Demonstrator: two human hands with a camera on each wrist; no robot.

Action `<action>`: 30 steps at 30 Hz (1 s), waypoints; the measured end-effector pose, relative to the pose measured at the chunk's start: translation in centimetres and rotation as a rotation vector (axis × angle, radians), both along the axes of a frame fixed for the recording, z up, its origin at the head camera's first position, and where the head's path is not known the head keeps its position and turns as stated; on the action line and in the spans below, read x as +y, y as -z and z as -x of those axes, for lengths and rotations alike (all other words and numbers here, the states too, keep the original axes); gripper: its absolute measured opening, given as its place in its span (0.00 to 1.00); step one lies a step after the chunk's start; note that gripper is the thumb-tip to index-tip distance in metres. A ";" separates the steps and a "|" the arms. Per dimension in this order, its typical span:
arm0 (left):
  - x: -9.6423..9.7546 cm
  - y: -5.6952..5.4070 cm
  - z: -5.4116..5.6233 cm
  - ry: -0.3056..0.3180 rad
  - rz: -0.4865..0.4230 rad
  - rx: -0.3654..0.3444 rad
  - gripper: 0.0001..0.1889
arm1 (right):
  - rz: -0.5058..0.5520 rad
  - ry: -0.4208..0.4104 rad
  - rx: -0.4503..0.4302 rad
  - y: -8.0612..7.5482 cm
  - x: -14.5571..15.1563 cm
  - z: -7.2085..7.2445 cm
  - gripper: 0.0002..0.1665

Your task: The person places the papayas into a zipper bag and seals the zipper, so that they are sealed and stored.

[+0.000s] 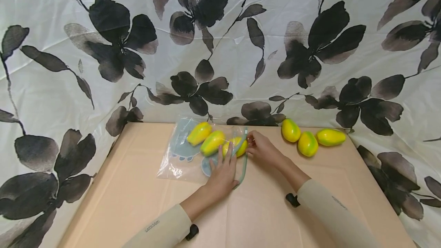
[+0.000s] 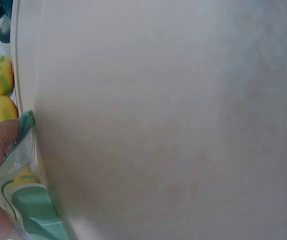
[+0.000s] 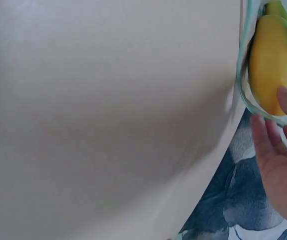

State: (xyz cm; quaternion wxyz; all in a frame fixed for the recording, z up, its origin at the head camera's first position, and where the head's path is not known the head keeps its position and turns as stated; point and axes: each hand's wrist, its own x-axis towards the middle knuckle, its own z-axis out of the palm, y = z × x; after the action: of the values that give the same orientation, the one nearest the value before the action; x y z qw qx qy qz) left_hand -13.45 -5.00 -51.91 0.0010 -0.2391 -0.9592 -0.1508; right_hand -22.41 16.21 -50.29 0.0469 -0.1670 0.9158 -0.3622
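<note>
A clear plastic zip bag (image 1: 165,169) with pale blue print and a green-edged mouth lies on the board, its mouth facing right. Two yellow-green, mango-like fruits (image 1: 213,143) lie inside; a third fruit (image 3: 273,65) sits just within the mouth. My left hand (image 1: 222,173) rests on the bag with fingers extended and spread, the thumb at the lower corner of the mouth. At the upper right of the mouth, my right hand (image 1: 263,147) holds the green rim, thumb touching the third fruit and fingers outside the rim.
Three more yellow-green fruits (image 1: 307,144) lie together at the board's back right. The peach-coloured board (image 1: 144,209) ends in front of a white cloth (image 1: 241,60) with dark flowers. A small black object (image 1: 293,200) shows at each sleeve cuff.
</note>
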 end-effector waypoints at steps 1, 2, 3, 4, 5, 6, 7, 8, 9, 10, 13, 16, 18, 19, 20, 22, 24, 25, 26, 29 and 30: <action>0.0 0.0 0.0 0.003 0.002 0.003 0.56 | -0.005 0.013 0.012 0.1 -0.1 0.1 0.27; 0.1 0.0 0.0 0.005 0.003 0.005 0.55 | -0.011 0.025 0.026 0.1 -0.2 0.2 0.27; 0.1 0.0 0.1 0.008 0.001 0.006 0.55 | -0.020 0.036 0.044 0.2 -0.3 0.3 0.27; 0.1 0.1 0.1 0.009 0.000 0.004 0.55 | -0.026 0.046 0.059 0.3 -0.3 0.4 0.27; 0.1 0.1 0.1 0.008 -0.003 0.002 0.55 | -0.036 0.056 0.073 0.3 -0.4 0.5 0.27; 0.1 0.1 0.1 0.007 -0.004 0.000 0.56 | -0.043 0.065 0.084 0.4 -0.5 0.5 0.27; 0.2 0.1 0.1 0.005 -0.003 -0.002 0.56 | -0.044 0.077 0.087 0.4 -0.5 0.6 0.27; 0.2 0.1 0.1 0.002 -0.003 -0.005 0.56 | -0.050 0.089 0.093 0.3 -0.5 0.5 0.27; 0.3 0.1 0.1 -0.001 -0.004 -0.009 0.56 | -0.053 0.100 0.093 0.3 -0.5 0.5 0.28; 0.3 0.1 0.1 -0.004 -0.002 -0.014 0.57 | -0.059 0.110 0.089 0.2 -0.5 0.4 0.28; 0.4 0.0 0.1 -0.013 -0.002 -0.028 0.56 | -0.064 0.138 0.066 -0.1 -0.3 0.0 0.29; 0.2 0.0 0.1 -0.021 -0.012 -0.034 0.56 | -0.061 0.146 0.044 -0.3 0.2 -0.5 0.30; 0.1 0.0 0.1 -0.027 -0.008 -0.035 0.55 | -0.046 0.154 0.030 -0.5 0.6 -0.8 0.31; 0.1 0.0 0.1 -0.029 -0.010 -0.035 0.55 | -0.041 0.157 0.026 -0.7 0.8 -1.0 0.31; 0.1 0.0 0.1 -0.030 -0.009 -0.035 0.55 | -0.035 0.161 0.025 -0.9 1.1 -1.1 0.32; 0.1 0.0 0.2 -0.030 -0.006 -0.034 0.55 | -0.022 0.173 0.024 -1.2 1.6 -1.4 0.32; 0.1 0.0 0.2 -0.029 -0.008 -0.033 0.55 | -0.020 0.184 0.031 -1.6 2.2 -1.7 0.33; 0.1 0.0 0.2 -0.028 -0.009 -0.034 0.55 | -0.021 0.189 0.034 -1.7 2.5 -1.9 0.34; 0.1 0.1 0.2 -0.028 -0.008 -0.035 0.55 | -0.023 0.195 0.037 -1.9 2.9 -2.0 0.34; 0.1 0.1 0.2 -0.027 -0.008 -0.036 0.54 | -0.036 0.215 0.040 -2.3 4.1 -2.5 0.36; 0.2 0.1 0.2 -0.028 -0.007 -0.037 0.54 | -0.035 0.223 0.035 -2.5 4.5 -2.7 0.37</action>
State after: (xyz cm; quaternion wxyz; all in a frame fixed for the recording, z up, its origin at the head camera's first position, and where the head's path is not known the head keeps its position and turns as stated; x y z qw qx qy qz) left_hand -13.67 -4.85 -52.02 -0.0138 -0.2230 -0.9617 -0.1585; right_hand -19.68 20.66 -47.78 -0.0069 -0.0696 0.9356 -0.3462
